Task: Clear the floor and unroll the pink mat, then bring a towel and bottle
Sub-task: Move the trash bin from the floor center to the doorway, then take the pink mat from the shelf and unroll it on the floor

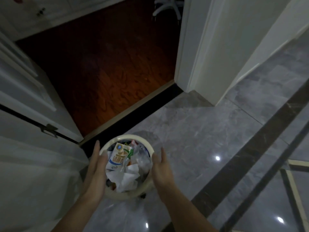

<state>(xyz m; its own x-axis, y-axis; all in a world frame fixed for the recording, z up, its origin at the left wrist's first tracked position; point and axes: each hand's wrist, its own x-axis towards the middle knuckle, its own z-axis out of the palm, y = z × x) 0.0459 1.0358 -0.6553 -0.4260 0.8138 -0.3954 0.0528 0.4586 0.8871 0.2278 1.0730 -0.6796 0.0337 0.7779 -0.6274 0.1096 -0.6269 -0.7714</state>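
Note:
A small round cream waste bin [133, 137] is held low in front of me, over grey marble floor. It is full of crumpled paper, a milk carton [119, 155] and clear plastic. My left hand [96, 171] presses flat against the bin's left side, fingers pointing forward. My right hand [161, 169] cups its right side. No pink mat, towel or bottle is in view.
A doorway lies ahead with a dark threshold strip [133, 114] and a reddish wooden floor [103, 64] beyond. An open white door [25, 97] stands at the left, a white door frame [197, 47] at the right. A white chair base [167, 5] shows at the far top.

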